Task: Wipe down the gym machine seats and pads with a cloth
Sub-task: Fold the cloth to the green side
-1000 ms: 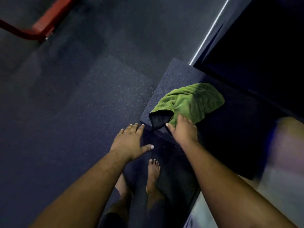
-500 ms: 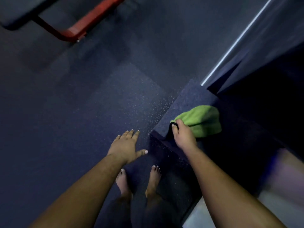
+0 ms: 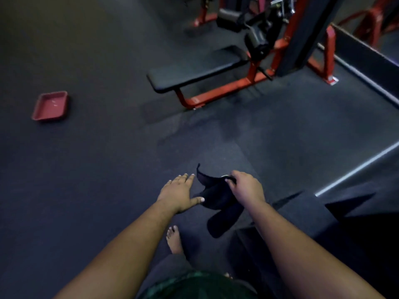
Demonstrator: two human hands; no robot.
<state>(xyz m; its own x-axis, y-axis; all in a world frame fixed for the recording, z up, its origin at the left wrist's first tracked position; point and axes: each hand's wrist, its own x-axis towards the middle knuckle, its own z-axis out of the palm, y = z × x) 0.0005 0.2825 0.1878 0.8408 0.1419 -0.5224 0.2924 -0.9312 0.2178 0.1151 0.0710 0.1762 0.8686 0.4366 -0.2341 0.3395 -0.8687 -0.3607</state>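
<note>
While the right hand (image 3: 246,187) curls its fingers round the upper edge of the cloth (image 3: 218,201), the cloth hangs below it in mid-air, at about six o'clock in the head view, just right of centre. In this dim light the cloth looks almost black: a soft, folded mass with one pointed corner sticking up at its eleven o'clock, toward the left hand, and a broad rounded flap drooping down at its six o'clock, above the floor (image 3: 97,169). Its true colour cannot be told here. A small pale patch shows where the fingers pinch it.

The left hand (image 3: 179,194) is spread flat, palm down, fingers straight and thumb stretched out to its three o'clock, the thumb tip just beside the cloth; whether it touches cannot be told. It holds nothing.

A bare foot (image 3: 174,240) stands on the floor at six o'clock, under the forearms. At one o'clock, well apart from the hands, a black padded bench (image 3: 194,71) sits on a red frame (image 3: 218,93), with black roller pads (image 3: 257,37) beyond its far end. A shallow red tray (image 3: 50,105) lies on the floor at ten o'clock. A dark raised platform (image 3: 323,212) occupies four o'clock.
</note>
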